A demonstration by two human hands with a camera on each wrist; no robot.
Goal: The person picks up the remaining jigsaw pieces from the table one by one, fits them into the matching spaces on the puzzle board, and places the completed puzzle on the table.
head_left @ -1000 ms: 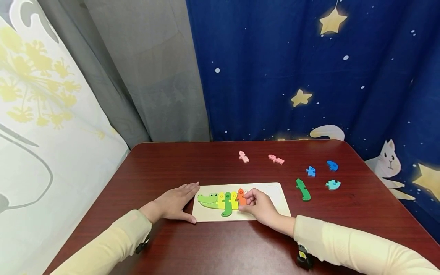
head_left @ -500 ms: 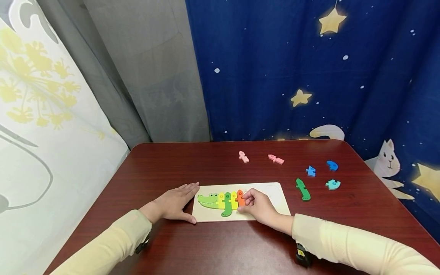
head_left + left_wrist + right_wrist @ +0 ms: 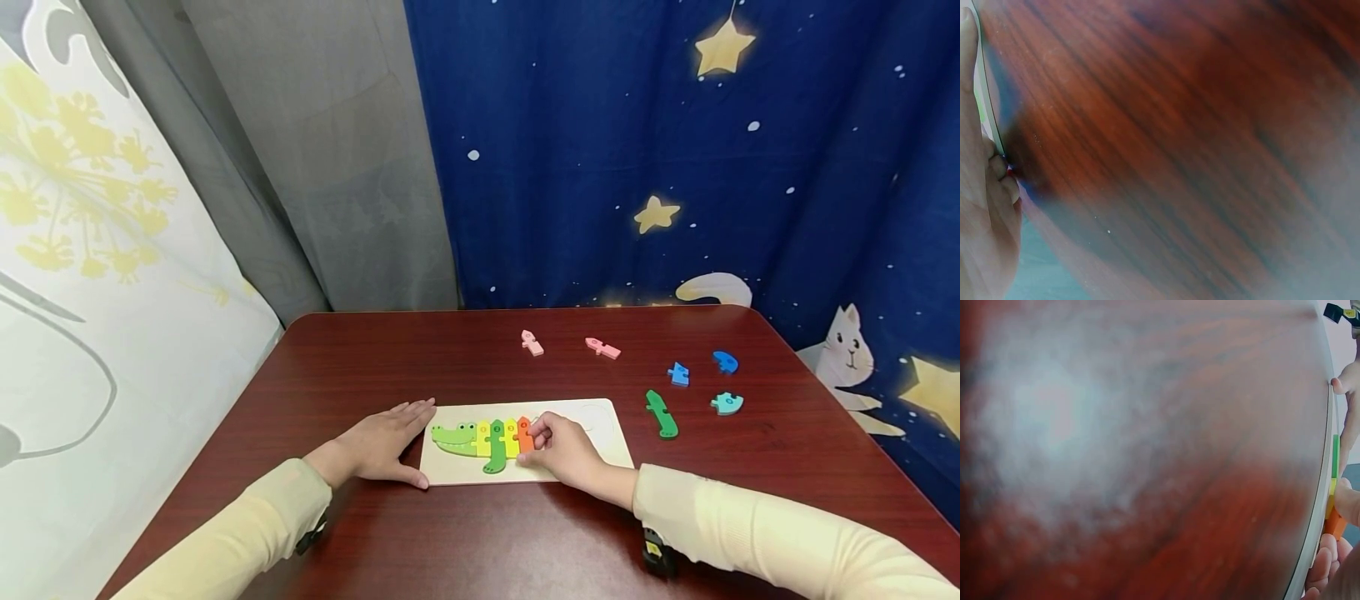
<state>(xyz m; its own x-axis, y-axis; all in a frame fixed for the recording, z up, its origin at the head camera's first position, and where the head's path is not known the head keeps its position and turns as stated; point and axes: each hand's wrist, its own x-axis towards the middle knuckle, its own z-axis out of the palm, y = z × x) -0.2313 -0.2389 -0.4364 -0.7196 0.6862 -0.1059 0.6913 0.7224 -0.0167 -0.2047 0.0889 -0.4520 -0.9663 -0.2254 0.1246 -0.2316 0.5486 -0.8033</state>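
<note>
On the board (image 3: pixel 465 473), your R grip (image 3: pixel 568 450) pinched orange pc (image 3: pixel 525 434), 4 other pcs (image 3: pixel 497 450) placed; L grip (image 3: pixel 386 442) lay straight-fingered; 6 loose pcs (image 3: pixel 662 415) on counter (image 3: pixel 375 358) prob. remained.

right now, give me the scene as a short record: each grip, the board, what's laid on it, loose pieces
left grip: fingers extended, at the left edge of the board
right grip: pinching the orange piece
board: pale, flat on the table
laid on board, left to right: light green head, yellow piece, green leg, another yellow piece, orange piece
loose: two pink pieces, two blue pieces, turquoise piece, green piece
</note>
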